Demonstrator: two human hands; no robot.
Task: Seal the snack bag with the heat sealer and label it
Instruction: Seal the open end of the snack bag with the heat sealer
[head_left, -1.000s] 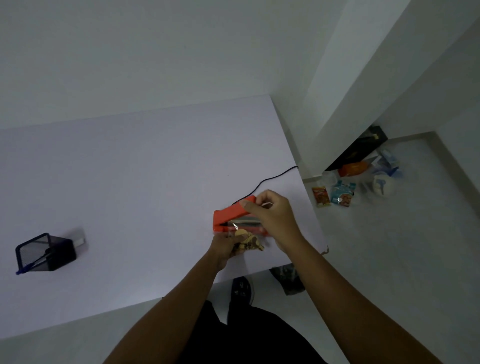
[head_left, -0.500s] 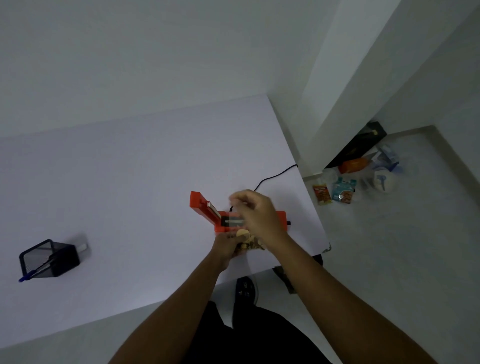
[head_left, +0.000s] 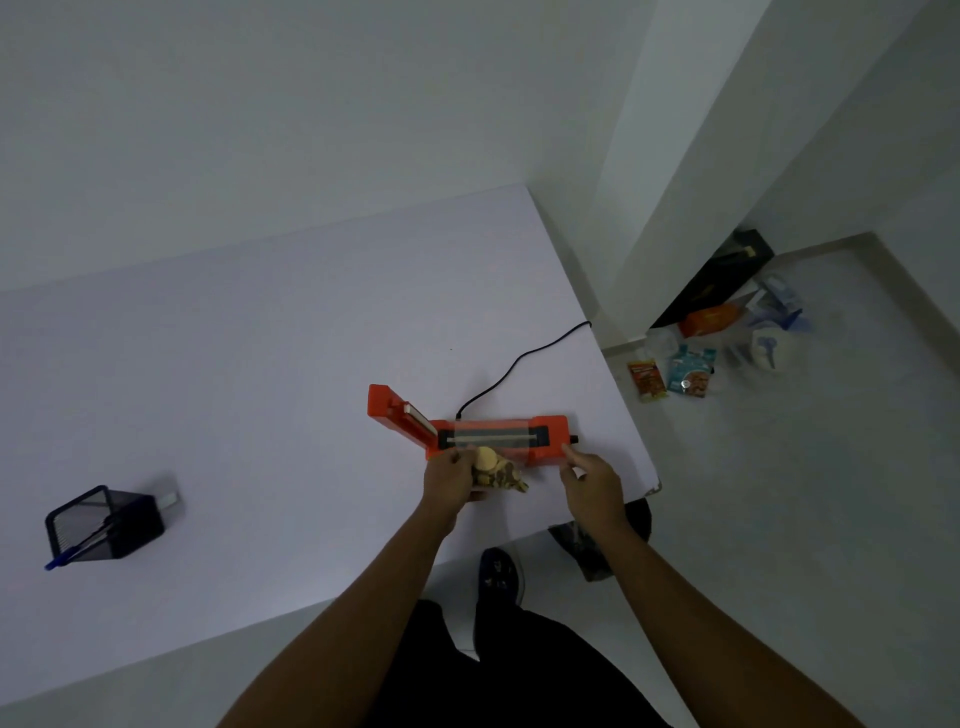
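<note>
An orange heat sealer (head_left: 545, 434) lies near the table's right front corner, its lid (head_left: 395, 410) raised at the left end. A clear snack bag (head_left: 498, 470) of round biscuits sits at its front, the bag's clear top laid across the sealing strip. My left hand (head_left: 449, 480) grips the bag's left side. My right hand (head_left: 592, 483) hovers just in front of the sealer's right end, fingers loosely curled with nothing in them, thumb close to the orange body.
The sealer's black cord (head_left: 519, 364) runs off the table's (head_left: 234, 364) right edge. A black mesh pen holder (head_left: 101, 527) with a blue pen stands far left. Snack packets (head_left: 670, 371) and bags lie on the floor right. My shoes show under the front edge.
The sealer's lid went from pressed down to raised. My right hand left the lid and moved right to the sealer's right end. My left hand kept hold of the bag.
</note>
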